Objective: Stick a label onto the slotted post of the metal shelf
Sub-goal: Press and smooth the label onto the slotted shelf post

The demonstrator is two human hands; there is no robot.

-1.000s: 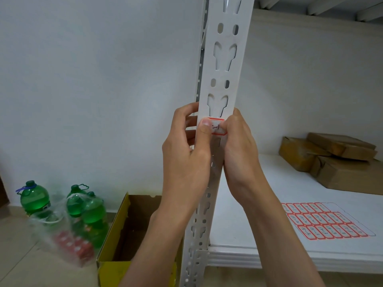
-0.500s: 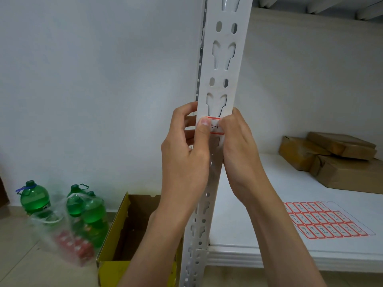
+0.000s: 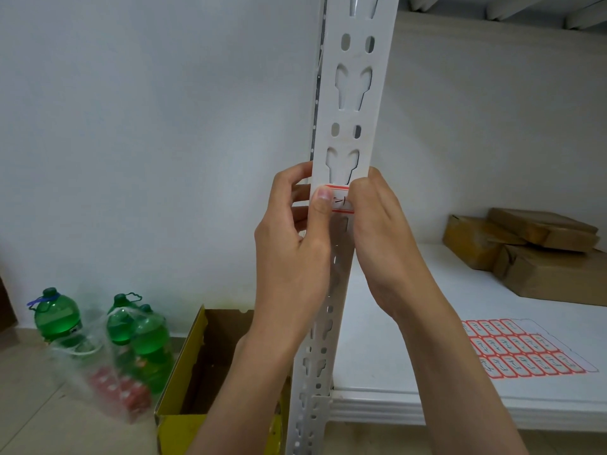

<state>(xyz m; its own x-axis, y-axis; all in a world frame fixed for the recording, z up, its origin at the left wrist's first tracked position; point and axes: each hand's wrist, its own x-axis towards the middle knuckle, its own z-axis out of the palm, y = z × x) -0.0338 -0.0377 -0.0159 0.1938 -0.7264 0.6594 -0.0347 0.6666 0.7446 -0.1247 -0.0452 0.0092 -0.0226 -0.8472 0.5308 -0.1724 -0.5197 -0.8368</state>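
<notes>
The white slotted post (image 3: 354, 93) of the metal shelf rises through the middle of the view. A small white label (image 3: 341, 200) with a red border and handwriting lies flat on its front face, just under a keyhole slot. My left hand (image 3: 292, 244) wraps its fingers round the post's left edge while its thumb presses the label's left end. My right hand (image 3: 384, 231) grips the post's right edge and covers the label's right end.
A sheet of red-bordered labels (image 3: 522, 353) lies on the white shelf board (image 3: 394, 323). Brown parcels (image 3: 525, 244) are stacked at the back right. On the floor to the left are a yellow carton (image 3: 184, 382) and green bottles (image 3: 56, 316) in a plastic bag.
</notes>
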